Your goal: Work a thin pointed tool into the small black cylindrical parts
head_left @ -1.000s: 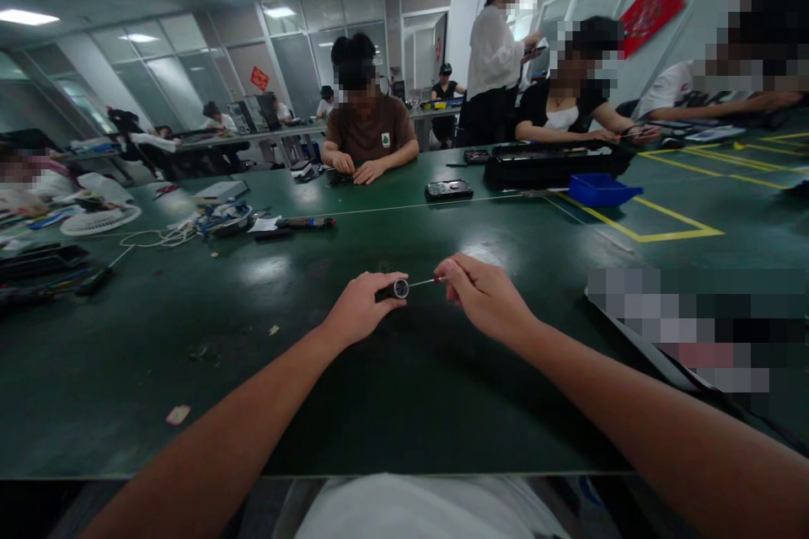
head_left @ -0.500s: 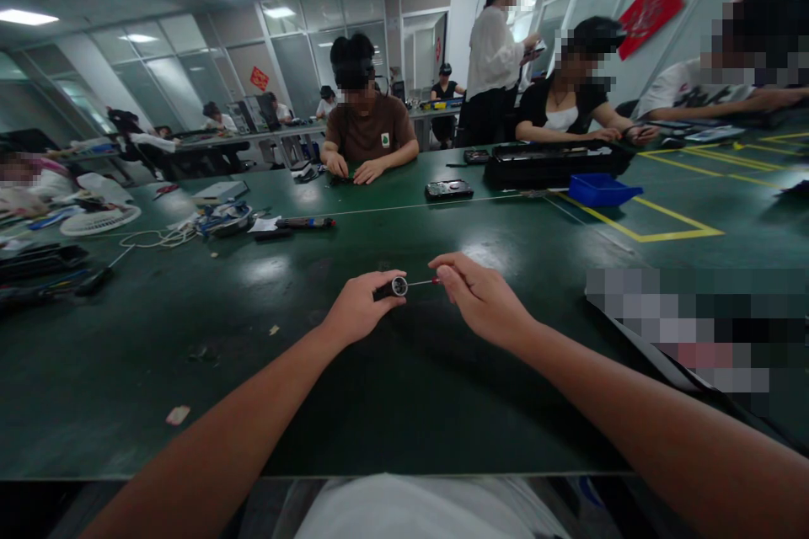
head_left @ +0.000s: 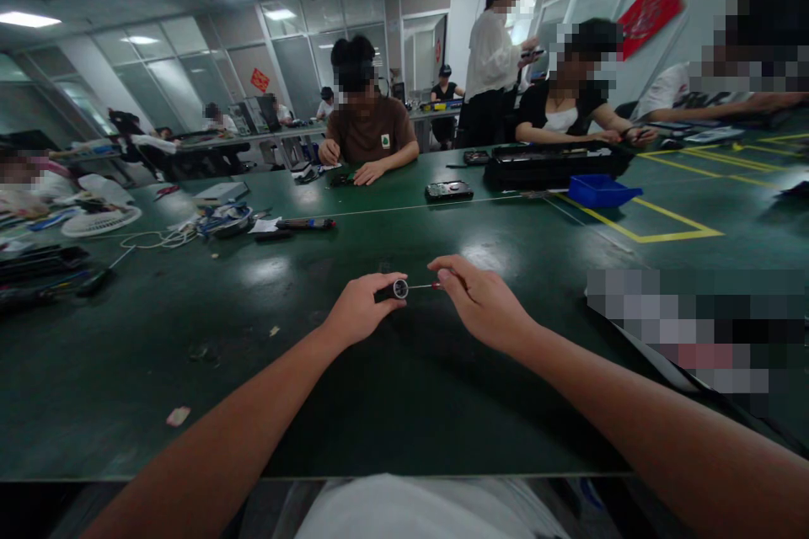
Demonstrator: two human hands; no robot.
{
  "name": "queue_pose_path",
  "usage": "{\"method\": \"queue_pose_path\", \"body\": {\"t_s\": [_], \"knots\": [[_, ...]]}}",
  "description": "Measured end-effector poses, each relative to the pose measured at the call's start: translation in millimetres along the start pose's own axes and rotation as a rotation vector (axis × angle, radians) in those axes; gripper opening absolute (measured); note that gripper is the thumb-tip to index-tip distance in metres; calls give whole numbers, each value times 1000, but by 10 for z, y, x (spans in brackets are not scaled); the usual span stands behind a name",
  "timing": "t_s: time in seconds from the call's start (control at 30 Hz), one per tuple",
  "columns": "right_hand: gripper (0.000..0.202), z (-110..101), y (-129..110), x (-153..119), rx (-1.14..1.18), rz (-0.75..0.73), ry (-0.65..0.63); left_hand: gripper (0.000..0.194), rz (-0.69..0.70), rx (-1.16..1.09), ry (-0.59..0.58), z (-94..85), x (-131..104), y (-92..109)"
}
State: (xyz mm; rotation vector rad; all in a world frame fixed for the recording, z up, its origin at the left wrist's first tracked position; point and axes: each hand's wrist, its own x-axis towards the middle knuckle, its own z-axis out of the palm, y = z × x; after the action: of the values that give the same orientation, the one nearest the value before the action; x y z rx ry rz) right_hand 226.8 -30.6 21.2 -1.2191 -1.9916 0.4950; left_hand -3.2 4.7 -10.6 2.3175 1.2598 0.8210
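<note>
Over the middle of the green table my left hand [head_left: 359,312] grips a short dark cylindrical part [head_left: 399,290], thumb below and fingers above. Its round end, with a silvery rim and a dark inside, faces right and toward me. My right hand [head_left: 484,299] pinches the red handle of a thin screwdriver [head_left: 422,286]. The metal shaft points left, and its tip meets the round end of the part or lies just in front of it; which, I cannot tell. Most of the handle is hidden by my right fingers.
Across the green table [head_left: 354,421] a person in brown [head_left: 370,130] works by hand. A blue tray [head_left: 603,190], a long black housing [head_left: 556,164] and an opened device [head_left: 448,189] lie further back. Tools and tangled cables [head_left: 224,219] are at left; a blurred-out item sits at right.
Both my hands keep nearly the same place, with the part and the screwdriver shifted very slightly. The person opposite has raised one hand a little.
</note>
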Motion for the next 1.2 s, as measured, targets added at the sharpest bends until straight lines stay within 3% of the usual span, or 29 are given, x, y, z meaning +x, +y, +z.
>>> {"method": "queue_pose_path", "body": {"t_s": [0.23, 0.3, 0.43, 0.5, 0.7, 0.93, 1.13, 1.2], "knots": [[15, 22, 7, 28, 214, 23, 95, 41, -12, 9, 8, -12, -3, 7], [15, 38, 57, 68, 372, 121, 108, 40, 32, 43, -7, -22, -5, 38], [24, 66, 199, 155, 929, 426, 134, 37, 215, 165, 35, -36, 11, 110], [23, 78, 254, 179, 1031, 484, 168, 38, 225, 180, 55, -29, 26, 115], [26, 125, 260, 155, 875, 389, 274, 41, 86, 120, 17, 4, 35, 62], [24, 136, 240, 111, 498, 195, 257, 39, -15, 110, 18, -6, 31, 101], [24, 68, 153, 97, 487, 164, 311, 31, -60, 19, 84, -6, 41, 68], [22, 27, 109, 87, 476, 145, 354, 32, -74, 1, 55, -23, 41, 90]]}}
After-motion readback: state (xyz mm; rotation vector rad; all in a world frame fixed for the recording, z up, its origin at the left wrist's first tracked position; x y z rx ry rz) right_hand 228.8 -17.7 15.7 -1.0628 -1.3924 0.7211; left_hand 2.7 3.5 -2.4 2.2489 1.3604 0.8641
